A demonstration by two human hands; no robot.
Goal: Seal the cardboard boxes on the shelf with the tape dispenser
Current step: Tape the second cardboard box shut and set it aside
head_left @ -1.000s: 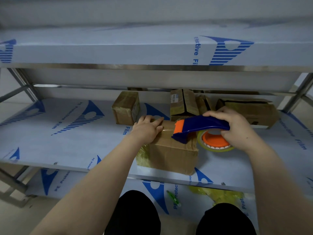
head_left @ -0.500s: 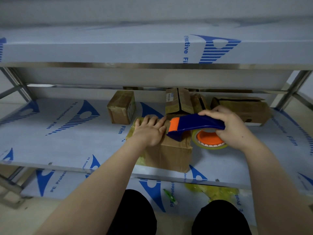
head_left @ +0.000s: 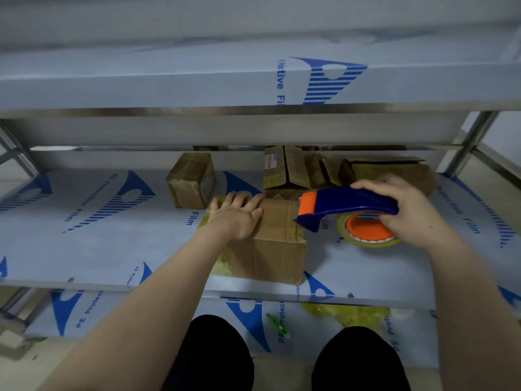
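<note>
Pressing down on the cardboard box (head_left: 270, 249), the left hand (head_left: 236, 218) lies flat on the left part of its top, fingers (head_left: 232, 198) straight and spread toward the back, holding nothing. The box sits on the middle shelf (head_left: 84, 235), close to the front edge and about midway along it. Yellowish tape covers its left side and clear strips cross its top.

The right hand (head_left: 408, 210) grips the blue tape dispenser (head_left: 349, 201) from above, its fingers curled round the handle. The dispenser's orange-capped nose points left and down, right at the box's upper right edge; whether it touches the cardboard I cannot tell. Its tape roll (head_left: 366, 232), clear on an orange hub, hangs over the shelf right of the box.

Toward the back edge stand three more boxes. A small taped box (head_left: 191, 179) is left of centre, a labelled box (head_left: 284, 167) is just behind the pressed one, and a wide box (head_left: 389, 169) is toward the back right corner, partly behind the right hand.

On the lower shelf (head_left: 112, 320) lie a green pen-like thing (head_left: 277, 325) and a heap of crumpled yellowish tape (head_left: 346, 311). The person's black-clad knees (head_left: 222, 356) show at the bottom.
</note>
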